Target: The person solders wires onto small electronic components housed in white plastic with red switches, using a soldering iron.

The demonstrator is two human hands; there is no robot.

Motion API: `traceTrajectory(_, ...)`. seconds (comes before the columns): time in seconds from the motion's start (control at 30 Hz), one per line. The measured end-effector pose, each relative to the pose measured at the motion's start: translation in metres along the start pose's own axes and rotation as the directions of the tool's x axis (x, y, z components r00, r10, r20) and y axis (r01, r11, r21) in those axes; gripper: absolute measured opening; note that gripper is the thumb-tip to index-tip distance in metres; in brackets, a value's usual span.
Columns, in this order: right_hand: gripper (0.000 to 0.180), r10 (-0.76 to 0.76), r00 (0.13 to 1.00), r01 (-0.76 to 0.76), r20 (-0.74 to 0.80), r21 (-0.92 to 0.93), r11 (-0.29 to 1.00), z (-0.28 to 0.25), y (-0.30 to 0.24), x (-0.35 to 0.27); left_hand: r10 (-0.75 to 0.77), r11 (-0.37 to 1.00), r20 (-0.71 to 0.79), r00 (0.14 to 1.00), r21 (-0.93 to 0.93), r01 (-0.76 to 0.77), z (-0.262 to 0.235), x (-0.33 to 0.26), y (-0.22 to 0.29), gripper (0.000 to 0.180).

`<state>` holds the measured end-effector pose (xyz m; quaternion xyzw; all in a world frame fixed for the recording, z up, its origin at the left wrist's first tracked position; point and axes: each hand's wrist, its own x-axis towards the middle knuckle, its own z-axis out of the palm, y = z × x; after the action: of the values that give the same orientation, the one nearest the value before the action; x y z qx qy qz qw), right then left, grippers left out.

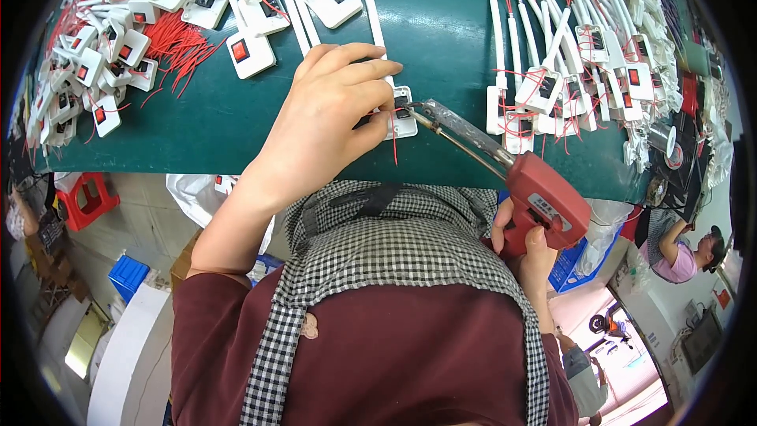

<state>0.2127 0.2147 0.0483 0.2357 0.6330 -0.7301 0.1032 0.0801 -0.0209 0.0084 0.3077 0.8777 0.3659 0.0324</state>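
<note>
My right hand (524, 237) grips a red soldering gun (550, 201) by its handle, thumb on the side. The gun's metal tip reaches left to a white switch housing (406, 128) lying face down on the green table, touching or nearly touching the black switch back (401, 101) in it. From above, my left hand (339, 110) reaches over the same housing, thumb and fingers closed on a thin red wire (395, 146) at the switch. The fingers hide the housing's left part. A white sleeved cable (372, 16) runs away from it, red wire ends at the top.
Several white switch housings (102, 51) pile at the left beside a bundle of red wires (177, 47). More housings with cables (544, 83) lie at the right. A roll of solder (666, 140) seems to stand near the right edge. Another person (682, 252) is at the far right.
</note>
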Motion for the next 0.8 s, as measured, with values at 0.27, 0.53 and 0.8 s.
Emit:
traceTrajectory(0.27, 0.063, 0.041, 0.998, -0.042, 0.048, 0.011, 0.999, -0.0062, 0.0071, -0.0010, 0.002, 1.000, 0.006, 1.000, -0.001, -0.002, 0.0010, -0.0003, 0.0003, 0.007)
traceTrajectory(0.53, 0.070, -0.026, 1.000, 0.027, -0.009, 0.079, 0.996, -0.0057, 0.0044, -0.0026, 0.006, 1.000, 0.011, 1.000, -0.011, -0.006, 0.0003, 0.0010, -0.0021, 0.007)
traceTrajectory(0.8, 0.073, -0.017, 0.998, 0.020, -0.060, 0.057, 0.998, -0.0048, 0.0089, -0.0075, 0.016, 1.000, 0.032, 0.999, -0.014, -0.016, -0.0050, -0.0029, -0.0012, 0.010)
